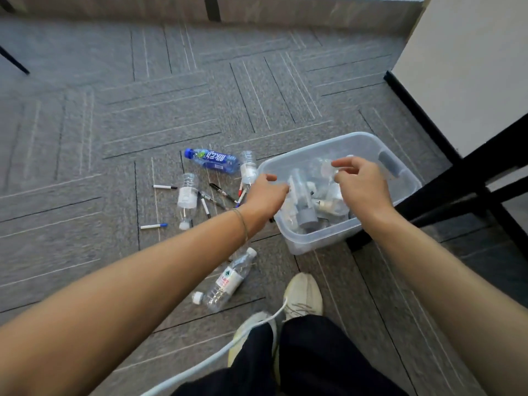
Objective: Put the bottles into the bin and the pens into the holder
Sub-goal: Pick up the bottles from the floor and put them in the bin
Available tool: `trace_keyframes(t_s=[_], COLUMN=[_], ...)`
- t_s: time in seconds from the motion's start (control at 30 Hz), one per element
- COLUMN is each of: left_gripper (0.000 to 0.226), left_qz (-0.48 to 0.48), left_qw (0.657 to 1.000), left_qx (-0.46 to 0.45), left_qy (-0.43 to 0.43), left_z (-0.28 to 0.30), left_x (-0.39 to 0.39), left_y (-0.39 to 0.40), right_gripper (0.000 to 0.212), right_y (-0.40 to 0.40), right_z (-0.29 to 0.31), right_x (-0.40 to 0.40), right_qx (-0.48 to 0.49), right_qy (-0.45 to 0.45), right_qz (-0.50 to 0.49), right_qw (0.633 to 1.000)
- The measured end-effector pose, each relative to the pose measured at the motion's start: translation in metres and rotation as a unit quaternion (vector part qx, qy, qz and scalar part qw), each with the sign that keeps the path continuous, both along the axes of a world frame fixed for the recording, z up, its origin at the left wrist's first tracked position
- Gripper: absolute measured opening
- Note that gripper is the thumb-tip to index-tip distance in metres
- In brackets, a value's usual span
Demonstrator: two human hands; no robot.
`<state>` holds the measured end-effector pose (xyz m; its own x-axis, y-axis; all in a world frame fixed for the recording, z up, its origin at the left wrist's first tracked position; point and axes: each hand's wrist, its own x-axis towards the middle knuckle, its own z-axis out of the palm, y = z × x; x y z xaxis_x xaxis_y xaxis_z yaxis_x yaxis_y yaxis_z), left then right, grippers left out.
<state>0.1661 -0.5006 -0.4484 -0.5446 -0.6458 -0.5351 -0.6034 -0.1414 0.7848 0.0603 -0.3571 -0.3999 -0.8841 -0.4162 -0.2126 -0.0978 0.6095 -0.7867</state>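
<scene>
A clear bottle [228,278] lies on the carpet [85,138] at 7 o'clock from the hands. The left hand [265,192] hangs over the bin's [323,241] near-left rim, fingers loosely curled, holding nothing. The right hand [361,181] hovers above the bottles inside, fingers half-curled; whether it pinches anything I cannot tell. Pens [165,186] and more bottles, one blue [213,160], lie at 9 to 11 o'clock of the left hand.

Left hand [264,195] hides pens [225,195] beneath; bin [314,241] contents blurred; hands' grip unclear.
</scene>
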Motion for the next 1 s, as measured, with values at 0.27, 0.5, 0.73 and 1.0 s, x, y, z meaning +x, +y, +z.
trace_keyframes(t_s=[0.27, 0.5, 0.73, 1.0], left_gripper=[0.038, 0.005, 0.029, 0.042], left_qz=[0.079, 0.108, 0.04, -0.202], left_qw=[0.992, 0.982, 0.969, 0.877], left_qx=[-0.022, -0.057, -0.124, -0.309], left_qy=[-0.096, -0.142, -0.209, -0.309], left_z=[-0.066, -0.135, -0.162, -0.189], left_x=[0.176, 0.273, 0.305, 0.308], left_y=[-0.044, -0.067, -0.099, -0.102], right_gripper=[0.034, 0.049, 0.051, 0.06], right_y=[-0.065, -0.106, -0.122, -0.106], right_z=[-0.058, -0.189, -0.273, -0.281], right_x=[0.11, 0.197, 0.227, 0.213], right_qx=[0.039, 0.226, 0.318, 0.262], right_qy=[0.02, 0.109, 0.239, 0.269], right_qz=[0.181, 0.503, 0.635, 0.643], right_qw=[0.983, 0.827, 0.663, 0.668])
